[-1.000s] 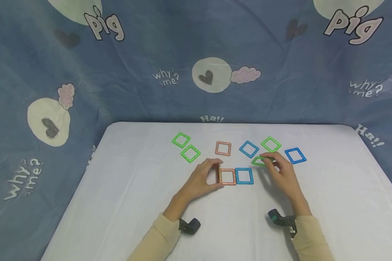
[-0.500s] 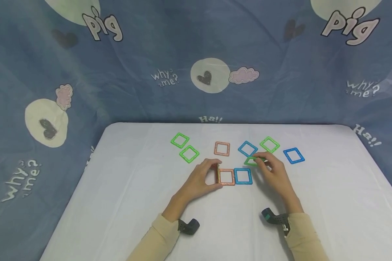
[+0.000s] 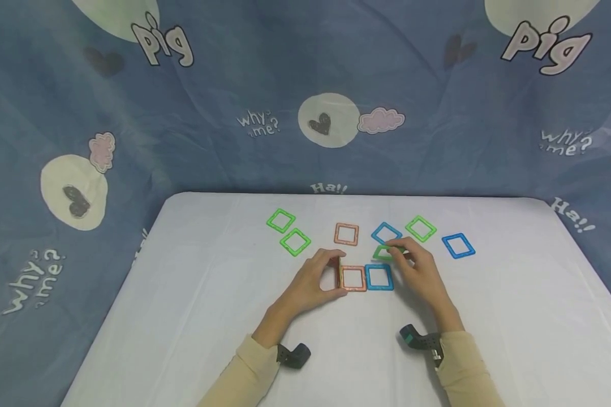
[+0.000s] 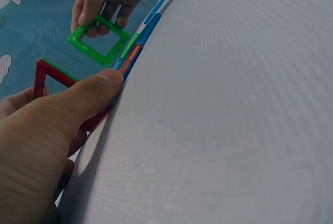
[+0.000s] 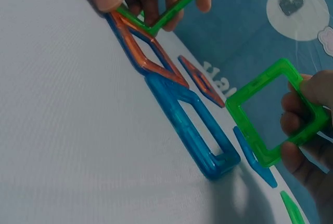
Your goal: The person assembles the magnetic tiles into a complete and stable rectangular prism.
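Note:
My left hand steadies an upright square magnetic tile between thumb and fingers. That tile looks red in the left wrist view, with a green edge, and green from the right. It stands at the left side of a flat orange magnetic tile, whose other side meets a flat blue magnetic tile. With thumb and fingers, my right hand pinches a green square magnetic tile. This tile is raised and tilted, beyond the flat blue one in the head view.
Farther back on the white table lie two green tiles at left and an orange tile in the middle. Toward the right are a blue tile, another green tile and a darker blue tile. A patterned blue cloth hangs behind.
My right hand has moved left with the green magnetic tile, toward the orange and blue pair. My left hand stays at the upright tile.

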`<action>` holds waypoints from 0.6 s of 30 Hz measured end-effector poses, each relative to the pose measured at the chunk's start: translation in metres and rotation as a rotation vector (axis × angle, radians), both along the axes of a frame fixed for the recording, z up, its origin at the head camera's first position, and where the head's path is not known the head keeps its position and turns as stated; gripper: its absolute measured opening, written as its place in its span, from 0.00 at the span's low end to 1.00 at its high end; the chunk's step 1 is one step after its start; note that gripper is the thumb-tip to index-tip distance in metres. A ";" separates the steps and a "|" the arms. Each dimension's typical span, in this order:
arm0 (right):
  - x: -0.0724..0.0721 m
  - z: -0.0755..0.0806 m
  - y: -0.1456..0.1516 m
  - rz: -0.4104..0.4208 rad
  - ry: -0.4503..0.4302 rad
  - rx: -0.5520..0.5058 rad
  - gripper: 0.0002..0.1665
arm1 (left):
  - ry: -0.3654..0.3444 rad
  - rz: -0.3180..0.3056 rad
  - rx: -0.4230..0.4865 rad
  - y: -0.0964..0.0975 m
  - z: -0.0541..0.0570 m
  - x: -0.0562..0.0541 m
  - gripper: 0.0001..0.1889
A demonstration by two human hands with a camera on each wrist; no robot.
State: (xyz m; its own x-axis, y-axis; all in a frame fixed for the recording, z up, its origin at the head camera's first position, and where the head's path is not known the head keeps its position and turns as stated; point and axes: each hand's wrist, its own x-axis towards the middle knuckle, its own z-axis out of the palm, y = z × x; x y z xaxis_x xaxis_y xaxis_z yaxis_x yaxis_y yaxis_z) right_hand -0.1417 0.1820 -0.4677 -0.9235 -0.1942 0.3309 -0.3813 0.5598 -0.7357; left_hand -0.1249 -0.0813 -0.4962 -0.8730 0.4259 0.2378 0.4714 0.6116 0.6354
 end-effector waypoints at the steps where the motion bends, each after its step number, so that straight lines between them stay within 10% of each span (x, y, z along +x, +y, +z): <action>1: 0.000 0.000 0.000 0.001 -0.005 0.002 0.12 | -0.002 -0.002 -0.001 0.000 0.000 0.000 0.42; 18: 0.002 -0.002 -0.009 0.022 -0.019 -0.010 0.12 | 0.000 0.007 0.002 -0.002 -0.002 0.000 0.43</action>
